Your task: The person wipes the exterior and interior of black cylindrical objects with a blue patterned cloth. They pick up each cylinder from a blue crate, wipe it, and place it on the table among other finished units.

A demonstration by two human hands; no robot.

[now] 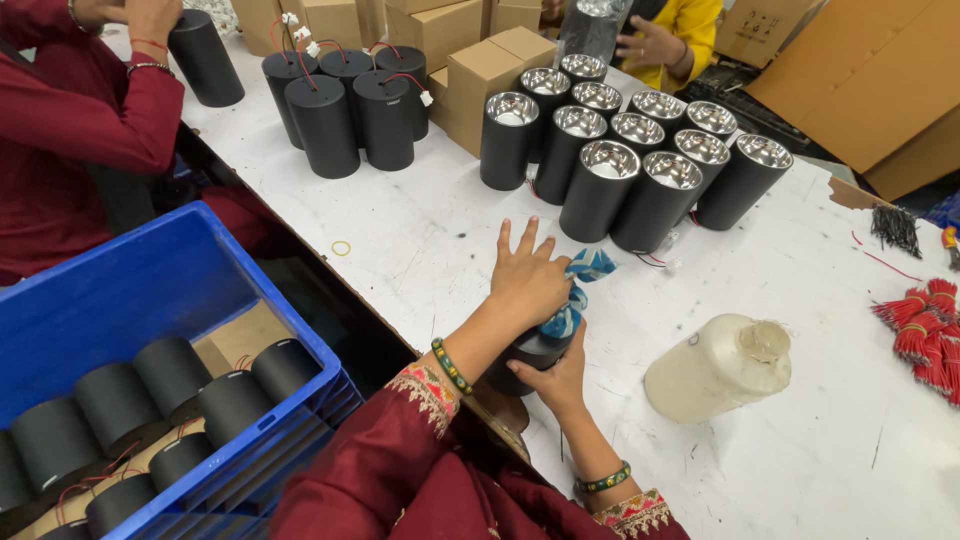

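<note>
My left hand point(528, 278) lies on top of a black cylinder lamp housing point(530, 355) and presses a blue patterned cloth point(580, 285) against it, fingers spread. My right hand point(556, 382) grips the same housing from below, at the near edge of the white table point(440, 240). The housing lies tilted and is mostly hidden by both hands. Both wrists wear green bangles, and the sleeves are maroon.
Several upright black housings with shiny reflectors point(640, 160) stand behind my hands. More with red wires point(350, 110) stand at the far left by cardboard boxes point(480, 75). A blue crate point(150, 290) holds black housings. A cream plastic jug point(720, 365) lies at right, near red wire bundles point(925, 330). Other people work at the left and at the back.
</note>
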